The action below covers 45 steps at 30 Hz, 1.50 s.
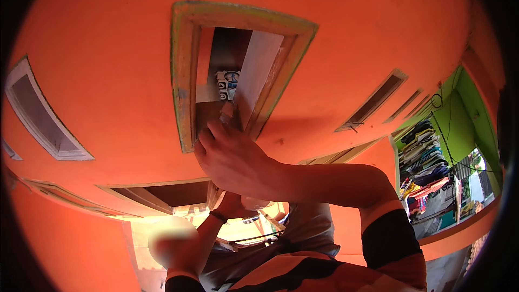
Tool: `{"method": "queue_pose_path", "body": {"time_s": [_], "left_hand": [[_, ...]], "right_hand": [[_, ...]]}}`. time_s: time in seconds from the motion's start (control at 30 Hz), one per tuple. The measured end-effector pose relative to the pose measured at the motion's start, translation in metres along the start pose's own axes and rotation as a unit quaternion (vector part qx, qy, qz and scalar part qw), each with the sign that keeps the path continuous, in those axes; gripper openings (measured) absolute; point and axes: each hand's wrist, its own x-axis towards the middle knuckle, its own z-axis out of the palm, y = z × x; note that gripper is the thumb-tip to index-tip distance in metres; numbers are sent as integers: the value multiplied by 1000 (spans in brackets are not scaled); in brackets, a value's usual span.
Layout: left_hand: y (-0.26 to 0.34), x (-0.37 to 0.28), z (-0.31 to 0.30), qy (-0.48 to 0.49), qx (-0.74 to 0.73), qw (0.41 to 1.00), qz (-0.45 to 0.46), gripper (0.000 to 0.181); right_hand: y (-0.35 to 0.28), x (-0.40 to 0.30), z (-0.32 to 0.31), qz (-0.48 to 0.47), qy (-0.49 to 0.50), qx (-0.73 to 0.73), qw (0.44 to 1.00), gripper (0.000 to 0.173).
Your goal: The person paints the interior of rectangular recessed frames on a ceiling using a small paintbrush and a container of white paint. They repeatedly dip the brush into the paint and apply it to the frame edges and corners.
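My right hand [233, 156] is raised at the lower part of a rectangular vent opening in an orange wall. It grips what looks like a small paintbrush [226, 112], whose tip reaches into the opening near the lower right inner side. The vent's wooden frame [183, 77] is brownish orange with greenish edges, and its right inner face [259, 61] is pale. Lower down, my left hand [233, 206], with a dark band at the wrist, holds a pale rounded container [255, 202]. My right forearm partly covers that container, so its contents are hidden.
Through the vent a clock-like object [229, 83] shows inside. More vents sit to the left [48, 113] and right [373, 99], the right one with a bit of wire. Below is a larger framed opening [162, 196]. Clothes [425, 158] hang by a green wall [466, 117].
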Motion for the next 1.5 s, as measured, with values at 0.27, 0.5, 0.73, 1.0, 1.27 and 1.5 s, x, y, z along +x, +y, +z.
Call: {"method": "queue_pose_path", "body": {"time_s": [0.27, 0.5, 0.73, 1.0, 1.27, 1.5], "left_hand": [[19, 3, -6, -41, 16, 999, 2, 79], [31, 0, -15, -52, 70, 996, -6, 69], [0, -4, 7, -50, -8, 998, -20, 79], [21, -4, -7, -76, 37, 996, -40, 83], [18, -14, -9, 7, 72, 997, 20, 81], [22, -7, -10, -47, 45, 998, 5, 81]], "right_hand": [[-16, -4, -17, 17, -68, -46, 996, 24], [-9, -3, 7, 43, -36, -45, 997, 21], [-12, 5, 8, 46, 24, -52, 997, 19], [-16, 6, 3, 76, 21, 7, 997, 17], [-29, 0, -12, 104, -13, 1, 995, 19], [-25, -1, 2, 74, 40, -19, 996, 22]]}}
